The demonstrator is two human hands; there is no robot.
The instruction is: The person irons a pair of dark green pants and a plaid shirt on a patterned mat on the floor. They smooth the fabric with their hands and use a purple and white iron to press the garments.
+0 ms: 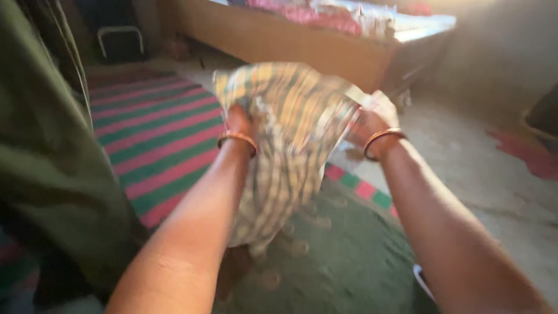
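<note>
The left hand (239,119) is closing on the near edge of a checked cotton cloth in yellow, green and white (290,134), its fingers buried in the folds and a thin orange bangle (237,139) sitting on the wrist. The right hand (372,125) is gripping the opposite edge of the same cloth, fingers curled tight around a bunched corner, with a second orange bangle (382,139) circling that wrist. Between the two hands the cloth is hanging in mid-air above the floor, its upper part stretched wide and its lower part drooping in loose pleats towards the person's knees. The picture is blurred, so the weave and any seams are not showing clearly.

No packages, labels or signs are showing.

Under the cloth a woven floor mat with pink and green stripes (151,139) is lying across the left half of the floor, and a dark green patterned fabric (343,261) is spreading over the near part, with a pink and green checked border (363,189) running along its far edge. To the right the bare grey concrete floor (476,174) is catching sunlight. At the far end of the room a low wooden bed frame (302,43) is carrying pink bedding (317,14). An olive green hanging cloth (40,145) is filling the left edge of the view.
</note>
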